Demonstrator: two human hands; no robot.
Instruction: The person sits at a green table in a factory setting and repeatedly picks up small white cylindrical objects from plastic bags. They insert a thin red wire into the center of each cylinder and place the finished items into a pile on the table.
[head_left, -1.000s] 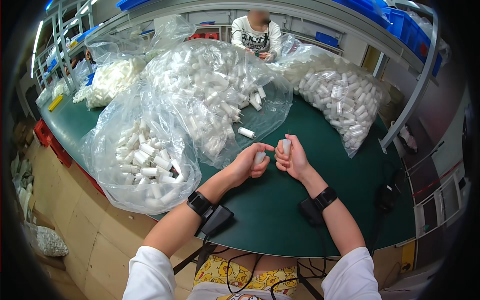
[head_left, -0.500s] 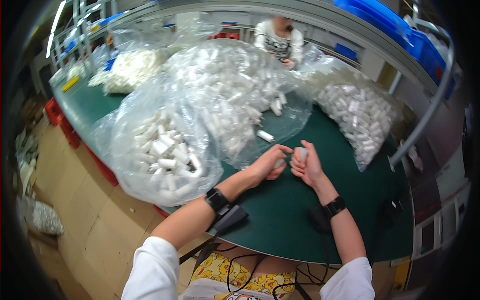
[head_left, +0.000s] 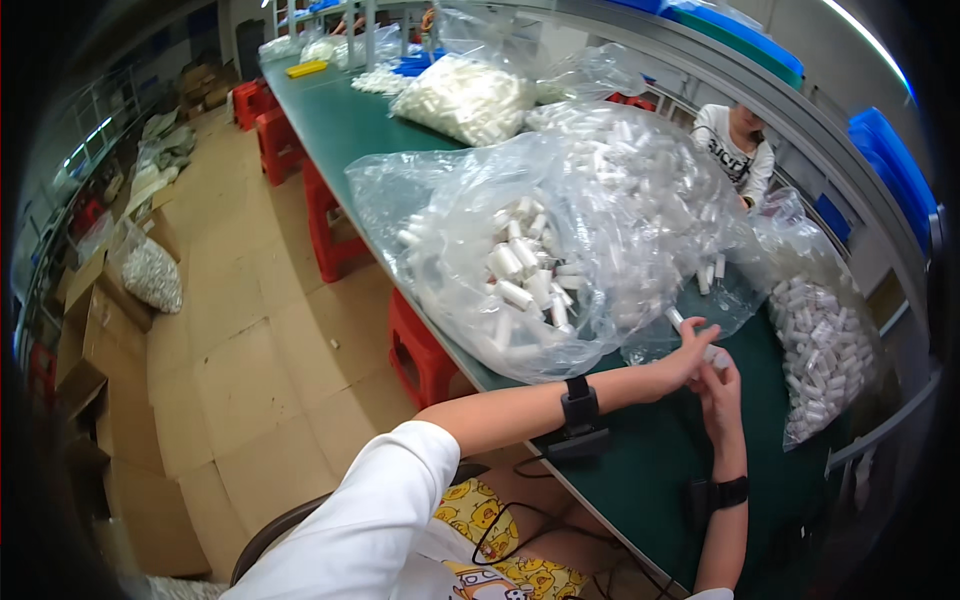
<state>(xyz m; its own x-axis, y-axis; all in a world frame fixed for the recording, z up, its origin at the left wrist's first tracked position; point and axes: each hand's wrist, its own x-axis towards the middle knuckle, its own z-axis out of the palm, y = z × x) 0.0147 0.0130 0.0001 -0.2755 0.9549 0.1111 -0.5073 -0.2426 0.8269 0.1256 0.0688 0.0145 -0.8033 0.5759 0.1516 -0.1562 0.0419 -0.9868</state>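
My right hand (head_left: 720, 393) is closed around a small white plastic cylinder (head_left: 718, 357), whose end shows above the fingers. My left hand (head_left: 685, 358) meets it from the left, fingers curled and one reaching over the top; what it grips is hidden behind the fingers. Both hands are just above the green tabletop (head_left: 640, 420). One loose white cylinder (head_left: 675, 317) lies just beyond my left fingers. To the left, an open clear plastic bag (head_left: 440, 290) holds many similar white cylinders (head_left: 525, 265).
A large bag of white cylinders (head_left: 640, 190) rises behind my hands, and another full bag (head_left: 820, 350) stands at the right. A paler bag (head_left: 470, 100) sits farther back. Red stools (head_left: 425, 345) line the table's left edge. A person (head_left: 735, 150) sits across the table.
The view has swung left, so the table appears farther right and more floor shows. My hands, slightly apart before, now touch, with my left fingers over the cylinder in my right hand.
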